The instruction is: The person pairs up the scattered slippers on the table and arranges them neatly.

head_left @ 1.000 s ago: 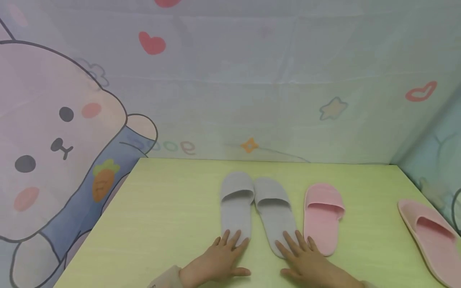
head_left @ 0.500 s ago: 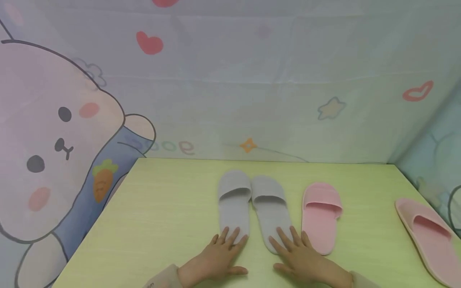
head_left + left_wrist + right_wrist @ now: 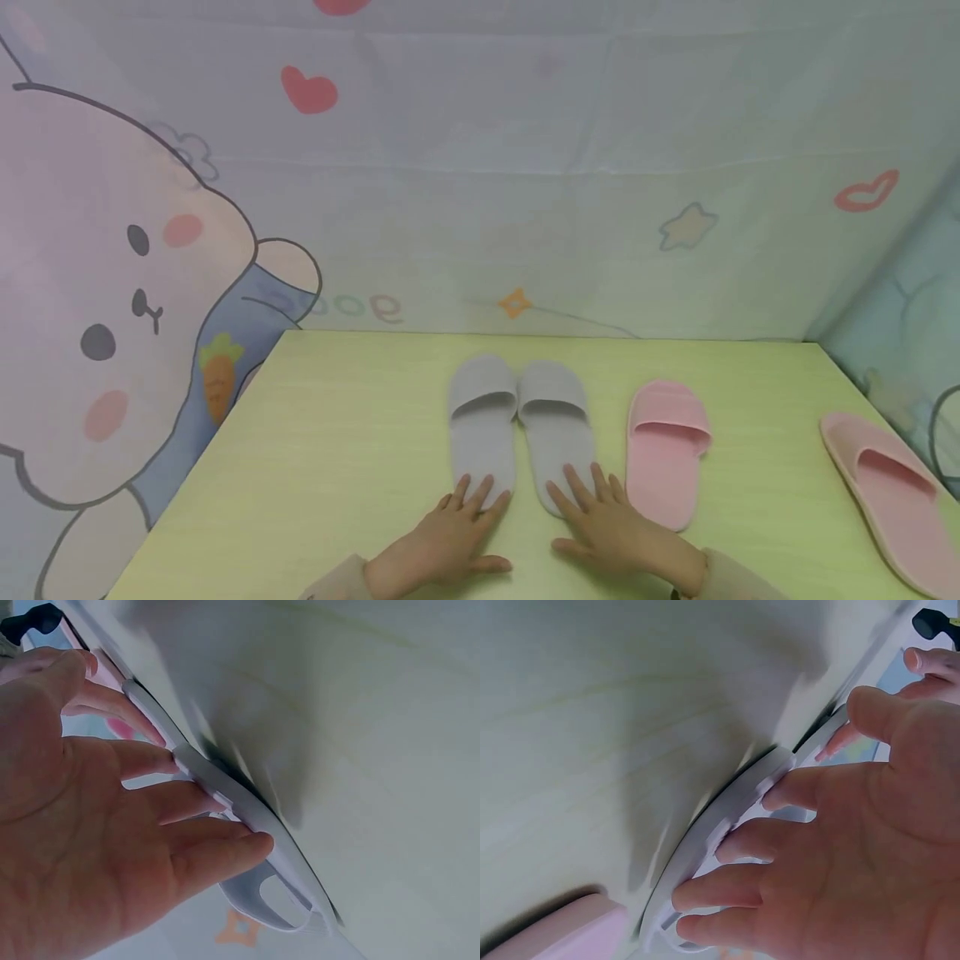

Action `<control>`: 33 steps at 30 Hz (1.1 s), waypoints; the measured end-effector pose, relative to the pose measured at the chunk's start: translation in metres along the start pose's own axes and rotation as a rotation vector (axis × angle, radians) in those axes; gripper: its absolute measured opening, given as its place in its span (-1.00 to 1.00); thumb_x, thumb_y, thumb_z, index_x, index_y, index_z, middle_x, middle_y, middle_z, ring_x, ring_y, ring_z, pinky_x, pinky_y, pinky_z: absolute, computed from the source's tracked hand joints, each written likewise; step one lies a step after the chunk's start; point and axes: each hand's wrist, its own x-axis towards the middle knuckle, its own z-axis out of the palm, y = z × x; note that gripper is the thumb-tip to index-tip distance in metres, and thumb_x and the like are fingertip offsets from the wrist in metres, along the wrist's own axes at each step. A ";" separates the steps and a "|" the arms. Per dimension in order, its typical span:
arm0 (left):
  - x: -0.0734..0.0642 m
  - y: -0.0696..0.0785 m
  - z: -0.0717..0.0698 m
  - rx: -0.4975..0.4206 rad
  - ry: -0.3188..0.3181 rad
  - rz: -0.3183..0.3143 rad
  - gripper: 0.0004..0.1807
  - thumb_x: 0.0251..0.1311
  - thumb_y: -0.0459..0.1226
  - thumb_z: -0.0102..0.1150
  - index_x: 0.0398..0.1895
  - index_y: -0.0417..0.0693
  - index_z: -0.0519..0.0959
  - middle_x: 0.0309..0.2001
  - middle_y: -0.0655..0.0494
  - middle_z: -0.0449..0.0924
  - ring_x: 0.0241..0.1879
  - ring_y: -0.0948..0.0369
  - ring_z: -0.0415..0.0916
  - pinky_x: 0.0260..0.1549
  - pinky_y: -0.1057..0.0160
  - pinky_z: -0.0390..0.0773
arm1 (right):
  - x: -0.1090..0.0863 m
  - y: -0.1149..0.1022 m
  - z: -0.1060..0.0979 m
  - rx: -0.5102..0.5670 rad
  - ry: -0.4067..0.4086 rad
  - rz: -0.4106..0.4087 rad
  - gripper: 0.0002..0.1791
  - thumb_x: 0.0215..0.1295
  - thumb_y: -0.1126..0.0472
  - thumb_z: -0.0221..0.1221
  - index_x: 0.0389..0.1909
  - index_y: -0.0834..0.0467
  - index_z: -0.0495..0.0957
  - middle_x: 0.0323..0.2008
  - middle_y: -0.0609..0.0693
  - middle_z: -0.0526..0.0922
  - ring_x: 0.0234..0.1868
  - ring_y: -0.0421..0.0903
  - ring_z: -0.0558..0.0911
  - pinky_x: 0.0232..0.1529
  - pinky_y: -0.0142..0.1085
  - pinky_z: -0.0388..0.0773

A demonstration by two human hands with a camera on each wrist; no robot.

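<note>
In the head view, a pale yellow-green table (image 3: 337,433) is backed along its rear edge by a printed cloth (image 3: 480,158). The left grey slipper (image 3: 482,454) and the right grey slipper (image 3: 558,442) are laid midway between the side edges, straps towards the rear edge. Their heel ends are touched by the left hand (image 3: 453,537) and the right hand (image 3: 607,529), fingers spread apart, nothing gripped. The inner pink slipper (image 3: 662,479) is set just beside the right hand, the outer pink slipper (image 3: 892,508) along the right edge. The widest bare stretch is left towards the left edge. Faint letters (image 3: 386,308) are printed on the cloth; only "oo" and "g" can be read.

In the left wrist view, the slipper's rim is met by extended fingertips.

In the right wrist view, the same is shown, with pink at the lower-left corner.
</note>
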 end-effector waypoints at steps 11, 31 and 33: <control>0.001 -0.008 -0.003 -0.052 0.016 -0.010 -0.22 0.06 0.25 -0.14 0.32 0.11 0.14 0.34 -0.11 0.07 0.28 -0.21 0.05 0.08 -0.22 0.28 | 0.016 -0.006 -0.007 0.001 -0.059 0.031 -0.25 0.21 -0.23 -0.10 0.31 0.14 0.11 0.31 0.35 0.05 0.23 0.53 -0.01 0.19 0.28 0.01; -0.010 -0.039 -0.001 -0.243 0.076 -0.063 -0.34 0.09 0.17 -0.07 0.24 0.10 0.28 0.32 -0.08 0.16 0.28 -0.22 0.04 -0.04 -0.44 0.15 | 0.042 -0.023 -0.005 -0.004 -0.071 0.021 -0.23 0.15 -0.29 -0.07 0.32 -0.01 0.10 0.30 0.38 0.04 0.21 0.56 -0.03 0.19 0.27 0.05; -0.013 -0.041 -0.001 -0.262 0.085 -0.063 -0.35 0.10 0.16 -0.06 0.23 0.08 0.30 0.31 -0.08 0.17 0.28 -0.23 0.05 -0.07 -0.46 0.15 | 0.045 -0.025 -0.004 -0.012 -0.072 0.015 -0.23 0.15 -0.30 -0.08 0.32 -0.01 0.10 0.30 0.38 0.04 0.21 0.56 -0.02 0.19 0.26 0.06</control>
